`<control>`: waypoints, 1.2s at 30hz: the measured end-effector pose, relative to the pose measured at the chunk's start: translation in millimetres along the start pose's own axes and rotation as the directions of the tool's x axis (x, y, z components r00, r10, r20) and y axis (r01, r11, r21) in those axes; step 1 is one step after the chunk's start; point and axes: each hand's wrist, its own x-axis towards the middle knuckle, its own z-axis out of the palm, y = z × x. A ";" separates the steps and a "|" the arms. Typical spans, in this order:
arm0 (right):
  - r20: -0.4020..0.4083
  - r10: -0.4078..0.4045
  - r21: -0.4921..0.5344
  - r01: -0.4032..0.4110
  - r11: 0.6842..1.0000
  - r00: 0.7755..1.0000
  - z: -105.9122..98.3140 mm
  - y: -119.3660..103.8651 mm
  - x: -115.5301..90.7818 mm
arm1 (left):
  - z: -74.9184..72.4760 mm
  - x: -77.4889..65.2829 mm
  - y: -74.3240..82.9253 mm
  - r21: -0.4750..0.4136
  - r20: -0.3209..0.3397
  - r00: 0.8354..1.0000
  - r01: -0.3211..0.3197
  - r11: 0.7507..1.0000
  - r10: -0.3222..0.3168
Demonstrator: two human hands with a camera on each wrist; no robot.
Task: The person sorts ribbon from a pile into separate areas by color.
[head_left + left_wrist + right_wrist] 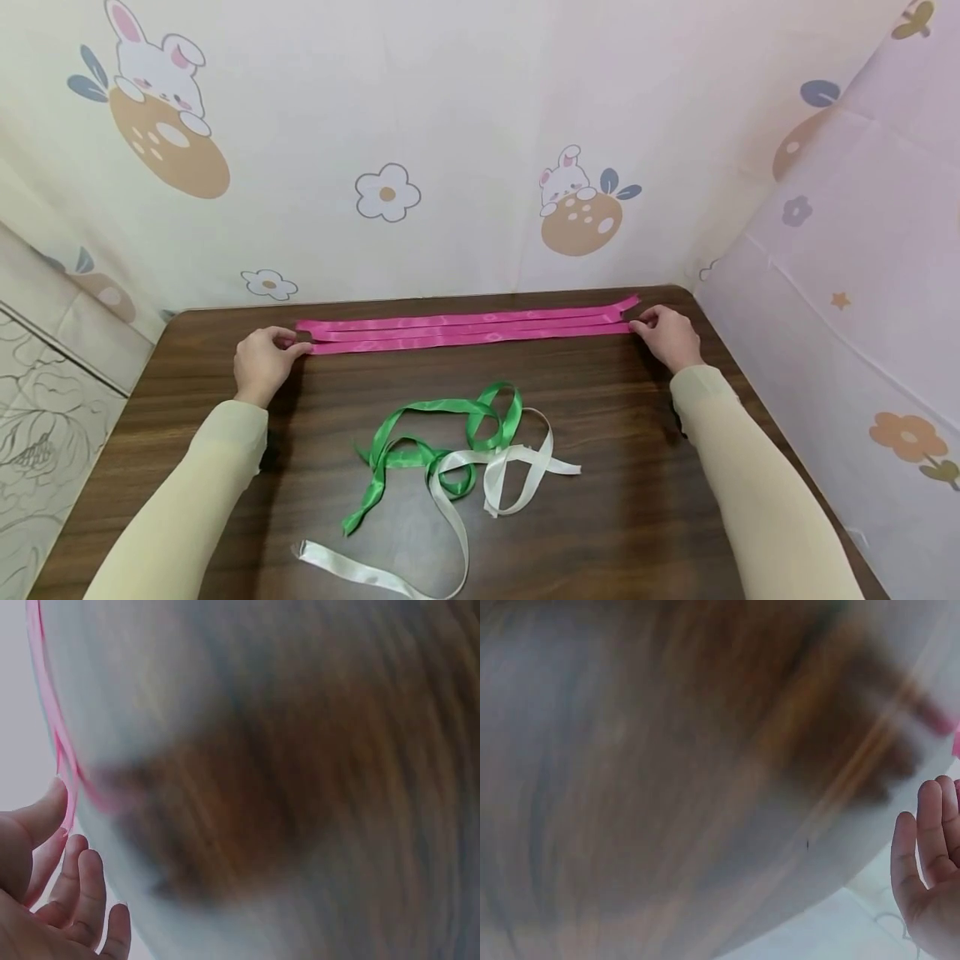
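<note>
A pink ribbon [465,330] lies in several near-parallel strands along the far side of the dark wooden table [600,500]. At its left end my left hand [264,360] pinches the nearest strand between thumb and finger. My right hand [670,337] pinches the right end of the same strand. In the left wrist view, the ribbon [51,705] runs up from between the thumb and finger of the left hand [56,877]. Only the fingers and palm edge of the right hand [930,862] show in the right wrist view, with a bit of pink beside them.
Nearer me, a loosely looped green ribbon [442,406] lies mid-table. A white ribbon [457,533] tangles with it and trails toward the front left. A patterned curtain [465,125] stands behind the table, and another patterned sheet [862,275] hangs along the right side.
</note>
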 end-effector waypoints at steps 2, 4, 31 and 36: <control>-0.006 -0.001 -0.011 0.001 1.000 1.000 -5.9 1.8 -1.7 | -4.3 0.0 0.8 -0.006 -0.010 1.000 -0.022 1.000 0.022; -0.024 -0.007 -0.018 0.006 1.000 1.000 -12.5 1.9 -4.2 | -8.2 0.0 1.8 -0.008 -0.021 0.999 -0.043 0.999 0.043; -0.087 -0.195 -0.041 0.192 0.980 0.977 -40.5 -37.4 -43.5 | -23.1 -25.2 40.1 -0.044 -0.027 0.973 -0.232 0.972 0.231; -0.093 -0.252 -0.030 0.250 0.968 0.963 -35.3 -47.1 -52.3 | -20.2 -31.3 43.3 -0.052 -0.011 0.971 -0.240 0.969 0.240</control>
